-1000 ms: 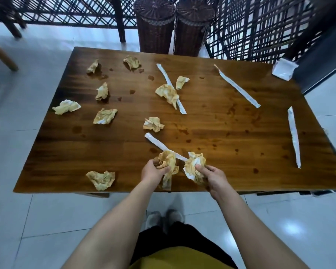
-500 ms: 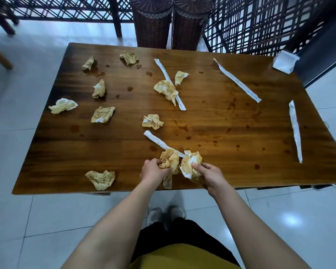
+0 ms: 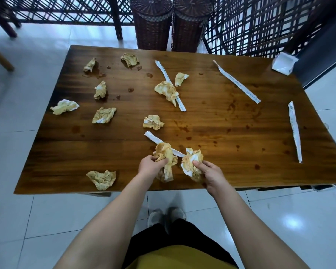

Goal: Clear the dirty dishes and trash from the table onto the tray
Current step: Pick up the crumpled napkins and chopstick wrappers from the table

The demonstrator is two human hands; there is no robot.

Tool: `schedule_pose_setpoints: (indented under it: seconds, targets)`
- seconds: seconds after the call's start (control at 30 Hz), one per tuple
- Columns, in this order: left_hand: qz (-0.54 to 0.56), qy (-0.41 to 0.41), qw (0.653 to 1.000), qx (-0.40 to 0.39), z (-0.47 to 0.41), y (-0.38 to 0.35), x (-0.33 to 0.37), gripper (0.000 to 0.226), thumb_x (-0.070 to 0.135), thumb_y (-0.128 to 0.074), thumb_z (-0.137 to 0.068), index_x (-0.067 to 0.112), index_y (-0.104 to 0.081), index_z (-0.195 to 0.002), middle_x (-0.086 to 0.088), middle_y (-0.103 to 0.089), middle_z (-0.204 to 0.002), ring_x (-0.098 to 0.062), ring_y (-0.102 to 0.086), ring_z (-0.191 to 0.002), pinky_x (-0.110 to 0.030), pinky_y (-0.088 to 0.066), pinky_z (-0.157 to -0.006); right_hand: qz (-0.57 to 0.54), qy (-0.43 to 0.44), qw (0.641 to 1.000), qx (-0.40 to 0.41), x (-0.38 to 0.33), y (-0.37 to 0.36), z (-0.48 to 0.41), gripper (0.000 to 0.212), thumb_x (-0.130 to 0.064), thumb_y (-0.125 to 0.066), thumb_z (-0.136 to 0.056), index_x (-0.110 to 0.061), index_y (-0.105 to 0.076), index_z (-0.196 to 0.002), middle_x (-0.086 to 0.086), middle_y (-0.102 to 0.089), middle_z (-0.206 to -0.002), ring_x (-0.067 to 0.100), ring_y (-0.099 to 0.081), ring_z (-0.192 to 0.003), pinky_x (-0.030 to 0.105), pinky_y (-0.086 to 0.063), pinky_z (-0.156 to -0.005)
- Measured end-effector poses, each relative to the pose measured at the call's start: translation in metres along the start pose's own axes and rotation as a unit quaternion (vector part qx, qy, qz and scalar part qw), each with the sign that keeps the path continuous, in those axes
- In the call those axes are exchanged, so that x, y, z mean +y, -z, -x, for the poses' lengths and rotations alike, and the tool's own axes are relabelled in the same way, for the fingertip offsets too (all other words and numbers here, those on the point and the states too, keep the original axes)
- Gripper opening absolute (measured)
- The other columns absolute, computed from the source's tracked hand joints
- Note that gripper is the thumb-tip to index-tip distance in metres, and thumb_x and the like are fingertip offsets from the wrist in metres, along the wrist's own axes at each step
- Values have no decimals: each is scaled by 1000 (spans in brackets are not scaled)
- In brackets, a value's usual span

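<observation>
Yellowed napkin (image 3: pixel 166 152), left hand (image 3: pixel 151 166), lengthwise toward person

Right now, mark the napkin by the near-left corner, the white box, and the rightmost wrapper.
near-left napkin (image 3: pixel 101 179): head view, crumpled middle.
white box (image 3: pixel 284 63): head view, top face.
rightmost wrapper (image 3: pixel 295 131): head view, mid-length.

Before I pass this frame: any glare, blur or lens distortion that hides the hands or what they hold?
Head view: wide-angle bowing curves the table edges. Head view: glare patch on the floor tile, lower right, off the work. Head view: left hand, right hand, and the left-hand napkin and right-hand napkin they grip are sharp, evenly lit.
</observation>
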State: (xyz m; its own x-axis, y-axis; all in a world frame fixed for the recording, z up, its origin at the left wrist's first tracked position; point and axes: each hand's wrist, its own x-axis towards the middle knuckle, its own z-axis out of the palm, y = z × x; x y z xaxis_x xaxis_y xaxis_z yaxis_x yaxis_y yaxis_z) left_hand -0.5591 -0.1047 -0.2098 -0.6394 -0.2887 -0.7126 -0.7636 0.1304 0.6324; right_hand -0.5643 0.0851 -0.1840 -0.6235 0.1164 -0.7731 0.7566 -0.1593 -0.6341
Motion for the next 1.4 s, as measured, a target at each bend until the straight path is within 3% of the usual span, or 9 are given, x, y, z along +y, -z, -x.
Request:
schedule_pose_setpoints:
  seconds: [0.13, 0.23, 0.37, 0.63, 0.87, 1.0, 1.13, 1.23, 1.4]
  targets:
    - [56, 2, 998, -7, -4, 14, 2, 56, 36, -77, -79, 9, -55, -123, -7, -63, -117, -23, -62, -104, -41, -54, -92, -25, -1, 1000, -17, -7, -8, 0, 32, -11, -76, -79, -8, -63, -109, 11, -72, -97, 25, -68, -91, 40, -55, -82]
    - [74, -7, 997, -11, -4, 26, 4, 53, 38, -77, -78, 10, -56, -118, -6, -64, -114, -20, -62, -101, -37, -54, -88, -56, 6, 998, -36, -15, -16, 1, 26, -6, -72, -81, -7, -62, -105, 11, -71, -93, 24, -68, -86, 37, -55, -74]
    - [119, -19, 993, -14, 0, 40, 12, 39, 35, -75, -81, 14, -53, -107, -3, -61, -106, -15, -59, -91, -22, -45, -63, -78, 6, 996, -50, -24, -27, 1, 26, -3, -70, -82, -6, -61, -106, 13, -71, -93, 24, -69, -83, 39, -55, -74]
    - [137, -31, 990, -9, 0, 54, 17, 25, 34, -72, -84, 17, -56, -93, -1, -63, -95, -14, -61, -86, -23, -48, -64, -38, 9, 997, -69, -46, -49, 1, 34, -10, -75, -79, -8, -62, -111, 11, -72, -91, 26, -70, -81, 43, -57, -73]
    - [157, -9, 987, 3, -7, 53, 23, 45, 37, -73, -82, 12, -56, -115, -6, -65, -110, -23, -63, -102, -40, -50, -96, -3, 33, 993, -111, -67, -65, -13, 42, -10, -72, -83, -4, -58, -121, 11, -72, -95, 23, -71, -83, 39, -58, -77]
    - [169, 3, 985, 14, -15, 53, 35, 49, 37, -73, -82, 10, -55, -119, -7, -64, -112, -24, -63, -104, -42, -51, -96, -13, 30, 990, -138, -82, -75, -28, 43, -15, -72, -83, -9, -54, -122, 12, -71, -101, 24, -71, -90, 42, -57, -85]
    - [173, 13, 984, 48, -25, 55, 49, 42, 34, -72, -84, 11, -55, -115, -8, -65, -109, -22, -64, -98, -36, -55, -86, -53, 18, 980, -193, -99, -84, -42, 37, -16, -72, -80, -3, -57, -112, 9, -73, -91, 19, -72, -80, 30, -58, -71]
    - [166, 20, 984, 68, -29, 56, 57, 35, 34, -70, -86, 14, -55, -110, -3, -64, -101, -17, -63, -91, -32, -53, -82, -42, 9, 976, -212, -108, -88, -52, 47, -22, -75, -71, -4, -59, -111, 11, -72, -98, 21, -70, -90, 30, -55, -78]
    - [172, 39, 980, 89, -39, 57, 64, 50, 40, -71, -83, 14, -53, -122, -6, -63, -112, -21, -62, -102, -43, -49, -99, -10, -25, 974, -226, -119, -92, -73, 23, -3, -70, -81, -6, -61, -102, 8, -72, -91, 17, -70, -80, 24, -56, -68]
